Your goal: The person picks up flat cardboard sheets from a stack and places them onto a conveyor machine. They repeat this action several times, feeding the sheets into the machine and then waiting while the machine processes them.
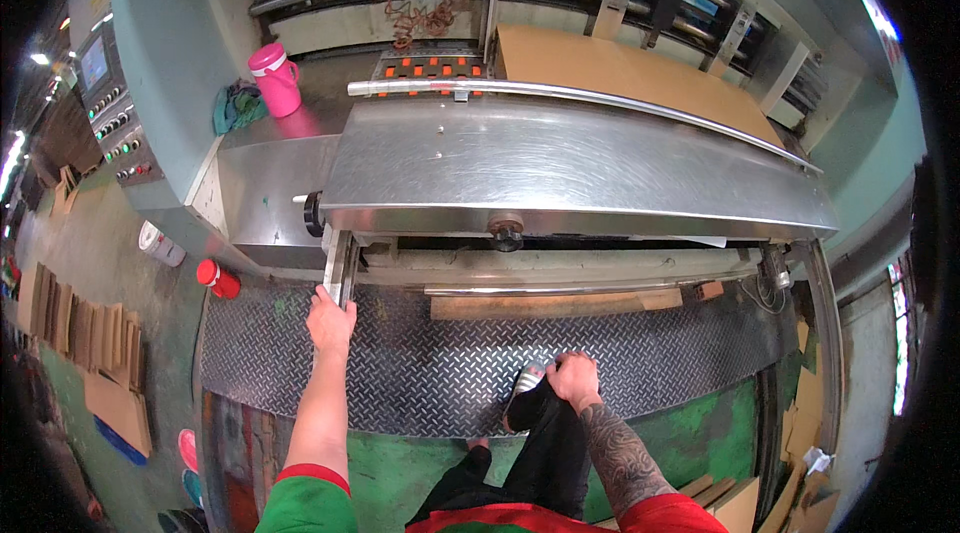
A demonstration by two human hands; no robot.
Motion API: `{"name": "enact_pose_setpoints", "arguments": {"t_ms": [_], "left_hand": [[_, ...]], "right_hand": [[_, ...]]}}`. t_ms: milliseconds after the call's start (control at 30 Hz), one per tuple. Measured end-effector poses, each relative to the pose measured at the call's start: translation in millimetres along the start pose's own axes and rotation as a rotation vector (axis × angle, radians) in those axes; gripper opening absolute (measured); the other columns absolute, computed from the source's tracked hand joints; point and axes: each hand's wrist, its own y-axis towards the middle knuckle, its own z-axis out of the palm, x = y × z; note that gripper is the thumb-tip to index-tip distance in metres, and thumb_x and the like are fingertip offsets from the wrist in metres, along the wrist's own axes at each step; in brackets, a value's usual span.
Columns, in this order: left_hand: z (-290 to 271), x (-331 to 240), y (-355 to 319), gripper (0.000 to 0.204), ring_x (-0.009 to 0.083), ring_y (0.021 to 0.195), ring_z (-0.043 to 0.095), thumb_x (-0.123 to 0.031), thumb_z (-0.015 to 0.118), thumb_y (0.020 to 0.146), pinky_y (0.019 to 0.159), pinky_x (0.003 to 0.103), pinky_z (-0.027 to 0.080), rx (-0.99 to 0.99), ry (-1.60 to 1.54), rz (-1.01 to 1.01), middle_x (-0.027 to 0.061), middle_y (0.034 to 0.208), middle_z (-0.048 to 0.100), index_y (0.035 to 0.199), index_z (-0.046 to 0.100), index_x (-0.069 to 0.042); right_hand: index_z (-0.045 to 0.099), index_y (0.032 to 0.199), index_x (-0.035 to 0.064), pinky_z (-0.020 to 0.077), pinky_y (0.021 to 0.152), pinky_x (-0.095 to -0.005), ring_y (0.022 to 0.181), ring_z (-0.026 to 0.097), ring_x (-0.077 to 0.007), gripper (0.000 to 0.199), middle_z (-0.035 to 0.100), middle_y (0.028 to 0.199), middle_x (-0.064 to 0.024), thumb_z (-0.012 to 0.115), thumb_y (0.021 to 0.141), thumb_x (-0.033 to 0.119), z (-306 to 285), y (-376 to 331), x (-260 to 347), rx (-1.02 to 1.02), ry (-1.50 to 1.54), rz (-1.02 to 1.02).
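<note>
My left hand (pixel 331 321) is closed around the end of a narrow metal rail (pixel 341 269) that runs out from under a wide stainless steel table (pixel 560 158). My right hand (pixel 574 379) rests over my raised knee, holding nothing, its fingers draped down over the black trouser cloth. Below it, my foot in a striped sandal (pixel 526 378) stands on a dark diamond-plate step (pixel 400 363). Along the table's far edge runs a polished round bar (pixel 590 105). On its near side sit a black knob (pixel 507 233) and, at the left corner, a black handwheel (pixel 314 214).
Brown cardboard sheet (pixel 620 73) lies beyond the table, inside the machine. A pink jug (pixel 275 80) stands beside a green cloth (pixel 238 107). At left are a control panel (pixel 112 113), a red jug (pixel 218 279), a white bucket (pixel 160 244) and cardboard stacks (pixel 85 333). More cardboard lies lower right.
</note>
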Motion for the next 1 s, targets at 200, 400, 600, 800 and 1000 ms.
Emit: {"name": "enact_pose_setpoints", "arguments": {"t_ms": [200, 400, 600, 800, 1000], "left_hand": [[7.9, 4.5, 2.3, 0.069, 0.0451, 0.102, 0.074, -0.044, 0.075, 0.095, 0.089, 0.055, 0.060, -0.021, 0.014, 0.028, 0.0253, 0.116, 0.070, 0.143, 0.049, -0.001], [6.4, 4.4, 1.8, 0.066, 0.0457, 0.101, 0.075, -0.044, 0.075, 0.095, 0.088, 0.056, 0.060, -0.019, 0.012, 0.039, 0.0260, 0.117, 0.070, 0.139, 0.048, -0.002], [4.1, 1.6, 1.6, 0.067, 0.0453, 0.102, 0.075, -0.044, 0.076, 0.094, 0.089, 0.056, 0.060, -0.002, 0.022, 0.014, 0.0269, 0.119, 0.070, 0.139, 0.049, -0.001], [3.1, 0.8, 1.4, 0.065, 0.0416, 0.103, 0.075, -0.045, 0.077, 0.094, 0.091, 0.052, 0.061, -0.009, 0.035, 0.007, 0.0231, 0.120, 0.070, 0.136, 0.051, -0.003], [1.1, -0.8, 1.3, 0.066, 0.0414, 0.103, 0.075, -0.044, 0.076, 0.094, 0.091, 0.052, 0.061, 0.017, 0.040, -0.007, 0.0229, 0.120, 0.070, 0.138, 0.051, -0.002]], "right_hand": [[0.085, 0.112, 0.0097, 0.0514, 0.110, -0.0562, 0.127, 0.068, -0.0367, 0.043, 0.079, 0.125, -0.0135, 0.064, 0.094, 0.042, -2.6, -2.7, -2.3, -0.023, 0.026, -0.007], [0.085, 0.113, 0.0099, 0.0503, 0.111, -0.0584, 0.127, 0.068, -0.0375, 0.043, 0.078, 0.126, -0.0136, 0.063, 0.096, 0.043, -1.8, -1.4, -3.1, -0.015, -0.005, 0.011], [0.084, 0.110, 0.0050, 0.0477, 0.115, -0.0584, 0.130, 0.067, -0.0377, 0.048, 0.078, 0.126, -0.0163, 0.064, 0.095, 0.046, -1.9, 2.2, -1.0, 0.021, 0.050, 0.012], [0.085, 0.113, 0.0098, 0.0504, 0.112, -0.0568, 0.127, 0.069, -0.0359, 0.043, 0.080, 0.120, -0.0151, 0.065, 0.094, 0.042, -2.2, 7.3, 2.4, 0.011, -0.007, -0.006], [0.085, 0.114, 0.0094, 0.0493, 0.114, -0.0558, 0.129, 0.068, -0.0364, 0.044, 0.080, 0.123, -0.0163, 0.065, 0.094, 0.043, -6.2, 9.1, 2.4, 0.001, 0.026, -0.019]]}}
